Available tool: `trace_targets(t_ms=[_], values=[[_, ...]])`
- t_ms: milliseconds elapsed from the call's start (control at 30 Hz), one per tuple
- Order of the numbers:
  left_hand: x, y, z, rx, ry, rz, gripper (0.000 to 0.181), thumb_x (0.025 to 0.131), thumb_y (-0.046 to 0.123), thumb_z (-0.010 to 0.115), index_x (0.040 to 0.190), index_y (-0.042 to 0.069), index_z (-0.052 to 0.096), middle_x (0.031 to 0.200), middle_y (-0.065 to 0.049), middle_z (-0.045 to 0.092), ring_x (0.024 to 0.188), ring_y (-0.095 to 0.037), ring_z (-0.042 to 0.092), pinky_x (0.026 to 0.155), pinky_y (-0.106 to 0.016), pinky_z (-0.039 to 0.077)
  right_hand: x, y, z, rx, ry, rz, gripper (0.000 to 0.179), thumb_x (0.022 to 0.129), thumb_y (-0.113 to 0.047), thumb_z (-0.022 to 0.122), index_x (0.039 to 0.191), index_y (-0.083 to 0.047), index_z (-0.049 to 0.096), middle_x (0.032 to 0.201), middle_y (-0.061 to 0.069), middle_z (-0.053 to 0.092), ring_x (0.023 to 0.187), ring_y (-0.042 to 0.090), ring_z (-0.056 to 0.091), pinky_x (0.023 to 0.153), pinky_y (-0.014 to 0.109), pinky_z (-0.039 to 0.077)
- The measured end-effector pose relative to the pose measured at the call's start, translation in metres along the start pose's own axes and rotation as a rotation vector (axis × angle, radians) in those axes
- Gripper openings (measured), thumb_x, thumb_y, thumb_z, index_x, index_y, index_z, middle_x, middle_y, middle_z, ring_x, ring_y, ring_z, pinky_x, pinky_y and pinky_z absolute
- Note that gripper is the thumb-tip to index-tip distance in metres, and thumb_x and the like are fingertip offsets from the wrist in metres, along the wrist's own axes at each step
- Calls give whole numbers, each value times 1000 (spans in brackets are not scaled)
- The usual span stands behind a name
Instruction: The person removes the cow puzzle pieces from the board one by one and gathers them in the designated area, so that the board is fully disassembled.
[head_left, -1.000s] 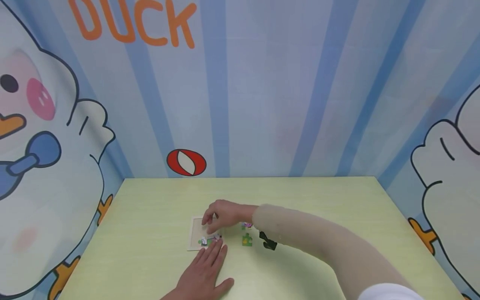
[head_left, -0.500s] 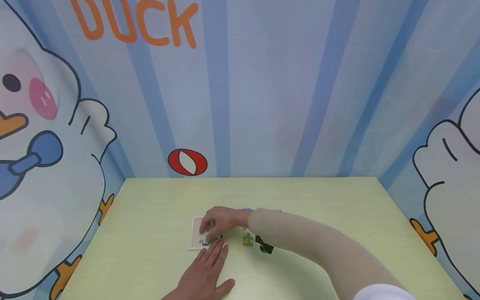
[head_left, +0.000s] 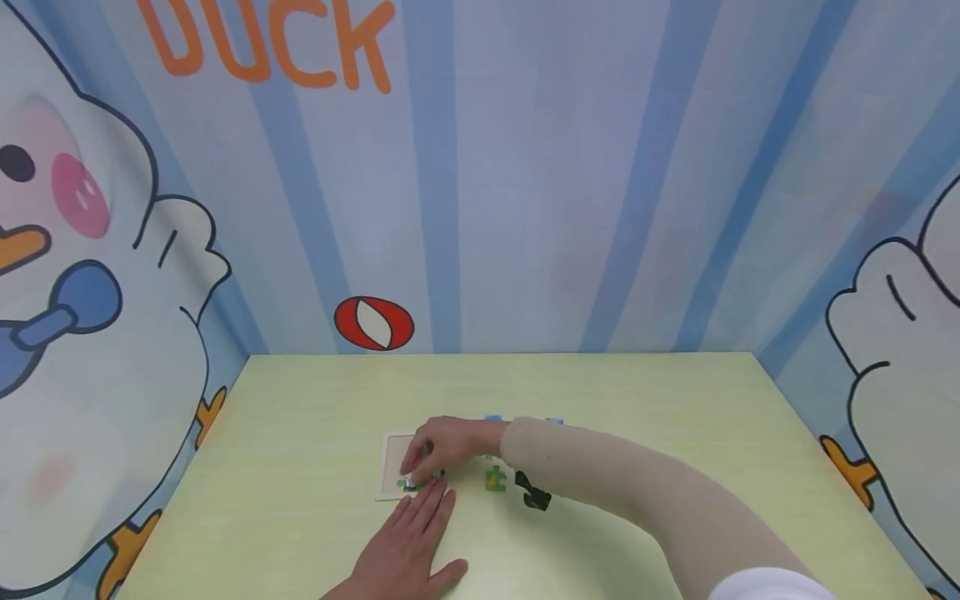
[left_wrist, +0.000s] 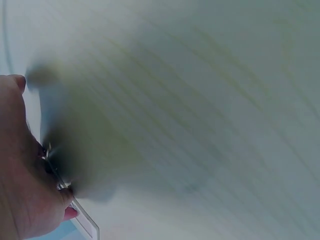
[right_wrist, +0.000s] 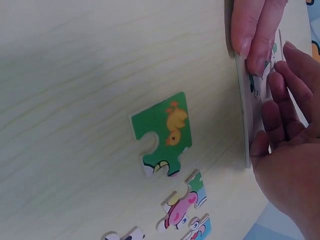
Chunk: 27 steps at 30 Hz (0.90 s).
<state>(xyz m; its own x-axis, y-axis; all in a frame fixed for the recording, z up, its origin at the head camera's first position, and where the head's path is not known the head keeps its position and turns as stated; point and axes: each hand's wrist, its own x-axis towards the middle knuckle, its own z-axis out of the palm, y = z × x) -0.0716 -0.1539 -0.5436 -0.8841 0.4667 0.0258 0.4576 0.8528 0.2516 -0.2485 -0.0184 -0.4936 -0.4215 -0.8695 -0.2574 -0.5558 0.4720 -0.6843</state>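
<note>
A shallow light wooden puzzle tray (head_left: 381, 468) lies on the table, with printed jigsaw pieces (head_left: 407, 484) along its near side. My left hand (head_left: 408, 542) lies flat, fingertips on the tray's near right corner and the pieces there. Over the tray, my right hand (head_left: 442, 442) has curled fingers and pinches a puzzle piece low against the others; its fingers mostly hide that piece. In the right wrist view, the right hand (right_wrist: 290, 125) faces the left fingertips (right_wrist: 242, 42) across the tray. The left wrist view catches the left hand (left_wrist: 30, 185) at its edge.
Right of the tray lies a green puzzle piece with a yellow duckling (right_wrist: 175, 122). Beside it are a pink-printed piece (right_wrist: 182, 207) and several others, partly under the right forearm (head_left: 600, 454). A striped cartoon backdrop (head_left: 517, 208) stands behind the table (head_left: 637, 396).
My right hand has come down and slightly nearer, its fingertips now at the pieces on the tray's near side. Blue pieces show behind the forearm. The left hand has stayed in place.
</note>
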Motion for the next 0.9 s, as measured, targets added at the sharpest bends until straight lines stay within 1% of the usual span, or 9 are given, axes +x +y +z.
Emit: trace_targets(t_ms=[167, 300, 567, 733, 900], values=[[-1, 1, -2, -3, 22, 10, 86, 106, 65, 49, 161, -1, 44, 170, -19, 37, 157, -34, 37, 121, -57, 37, 1, -1, 0, 43, -11, 14, 21, 98, -23, 80, 117, -13, 84, 105, -13, 76, 95, -2, 65, 89, 18, 52], [-1, 1, -2, -15, 14, 3, 87, 106, 66, 49, 161, 0, 44, 171, -19, 36, 158, -33, 35, 122, -57, 37, 2, -2, -1, 68, -20, 42, 19, 98, -22, 80, 114, -13, 84, 99, -14, 73, 90, 0, 64, 86, 19, 52], [1, 0, 0, -26, 3, 0, 86, 106, 66, 48, 162, 1, 43, 172, -18, 35, 159, -33, 34, 123, -57, 36, 7, -3, -1, 30, -14, 54, 11, 98, -22, 80, 106, -16, 82, 92, -14, 72, 83, 1, 63, 80, 18, 52], [2, 0, -1, -37, -15, -7, 87, 106, 68, 46, 163, 1, 42, 172, -17, 34, 159, -33, 33, 123, -57, 36, 10, -4, -1, 31, -4, 59, 6, 98, -20, 80, 102, -16, 79, 89, -12, 71, 80, 2, 62, 77, 19, 51], [1, 0, -1, -47, -16, -6, 88, 106, 68, 46, 163, 1, 42, 172, -18, 35, 159, -34, 34, 122, -58, 36, 11, -7, 0, 47, -2, 62, 6, 98, -20, 80, 99, -15, 77, 86, -10, 71, 77, 4, 62, 74, 19, 52]])
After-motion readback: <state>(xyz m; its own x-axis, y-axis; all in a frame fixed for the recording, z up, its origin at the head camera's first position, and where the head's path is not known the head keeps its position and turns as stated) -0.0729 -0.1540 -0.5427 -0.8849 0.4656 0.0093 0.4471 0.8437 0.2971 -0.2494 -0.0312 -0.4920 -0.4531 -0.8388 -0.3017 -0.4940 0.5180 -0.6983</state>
